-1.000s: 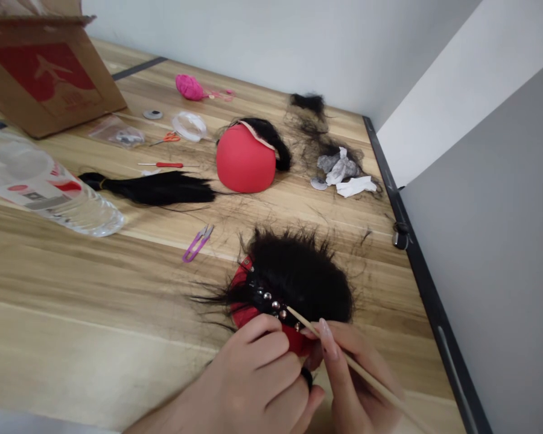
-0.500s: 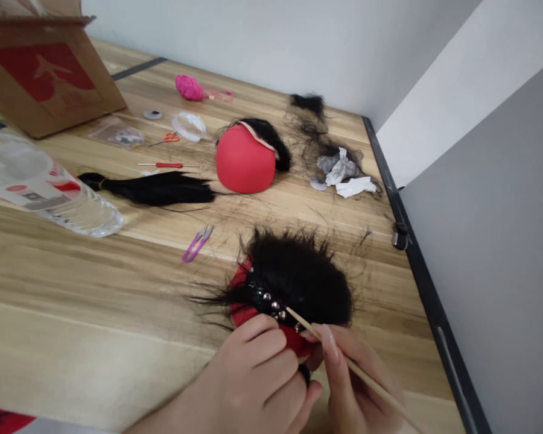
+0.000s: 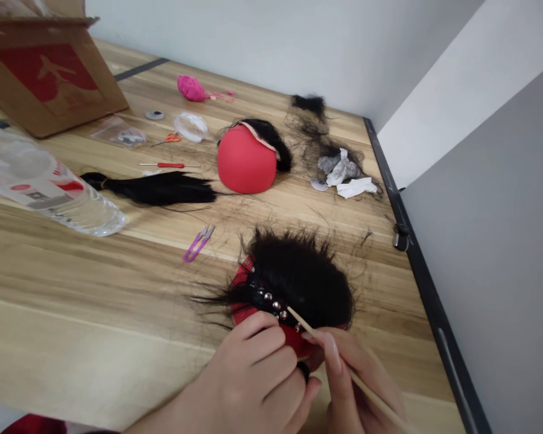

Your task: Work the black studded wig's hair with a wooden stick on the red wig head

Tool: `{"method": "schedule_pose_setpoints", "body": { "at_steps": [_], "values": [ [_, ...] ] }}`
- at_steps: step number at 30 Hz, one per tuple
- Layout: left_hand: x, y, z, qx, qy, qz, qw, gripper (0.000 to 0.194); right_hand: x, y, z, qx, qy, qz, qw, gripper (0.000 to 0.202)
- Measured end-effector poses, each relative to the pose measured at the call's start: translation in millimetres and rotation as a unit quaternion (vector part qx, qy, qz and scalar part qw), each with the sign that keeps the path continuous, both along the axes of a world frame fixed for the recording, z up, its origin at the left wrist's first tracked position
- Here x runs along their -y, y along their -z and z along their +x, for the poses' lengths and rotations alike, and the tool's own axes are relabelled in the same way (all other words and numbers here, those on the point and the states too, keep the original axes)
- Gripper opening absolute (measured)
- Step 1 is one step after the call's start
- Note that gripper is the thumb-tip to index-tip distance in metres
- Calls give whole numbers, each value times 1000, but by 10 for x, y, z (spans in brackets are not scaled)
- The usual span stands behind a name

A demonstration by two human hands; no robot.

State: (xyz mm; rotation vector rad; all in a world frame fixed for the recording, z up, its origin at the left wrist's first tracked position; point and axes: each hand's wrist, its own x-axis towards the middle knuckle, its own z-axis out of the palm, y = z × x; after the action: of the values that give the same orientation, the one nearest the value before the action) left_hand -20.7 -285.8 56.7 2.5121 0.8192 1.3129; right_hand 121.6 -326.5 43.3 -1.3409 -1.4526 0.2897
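Observation:
Low in the view, a short black hairpiece point(image 3: 298, 274) covers a red rounded form point(image 3: 241, 310). Shiny round studs run along its near-left side. My left hand point(image 3: 257, 374) is curled closed against the near edge of this form; the undersides of its fingers are hidden, and a dark band shows beside them. My right hand point(image 3: 357, 377) pinches a thin wooden stick point(image 3: 301, 320), whose tip touches the hair beside the studs. Purple thread snips point(image 3: 199, 244) lie to the left of the hairpiece.
Farther back stands another red form point(image 3: 247, 163) with black hair on it. A tied black hair bundle point(image 3: 163, 188), a water bottle point(image 3: 58, 187) and a cardboard box point(image 3: 54, 78) are to the left. Crumpled tissue point(image 3: 344, 172) and loose hair lie back right, near the table's dark edge.
The view has shifted very slightly. My hands, the stick and the hairpiece keep nearly the same positions, with the stick's tip still at the studs.

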Motion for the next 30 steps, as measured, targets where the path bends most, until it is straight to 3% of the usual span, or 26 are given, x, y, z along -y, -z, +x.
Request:
{"method": "schedule_pose_setpoints", "body": {
  "at_steps": [5, 10, 20, 25, 30],
  "values": [
    [-10, 0, 6, -3, 3, -9, 1000, 34, -26, -84, -28, -22, -3, -6, 1000, 18],
    [-13, -51, 12, 15, -5, -29, 999, 38, -54, -120, 12, 66, -40, 15, 997, 15],
    [-4, -137, -32, 55, -37, -58, 996, 33, -122, -125, 76, 180, -42, 28, 982, 9],
    [-13, -133, -47, 77, -45, -77, 993, 34, -100, -68, 42, 165, 8, 41, 985, 14],
    [-10, -115, -51, 76, -41, -80, 993, 31, -137, -148, 53, 194, -16, 52, 979, 11]
  ]
}}
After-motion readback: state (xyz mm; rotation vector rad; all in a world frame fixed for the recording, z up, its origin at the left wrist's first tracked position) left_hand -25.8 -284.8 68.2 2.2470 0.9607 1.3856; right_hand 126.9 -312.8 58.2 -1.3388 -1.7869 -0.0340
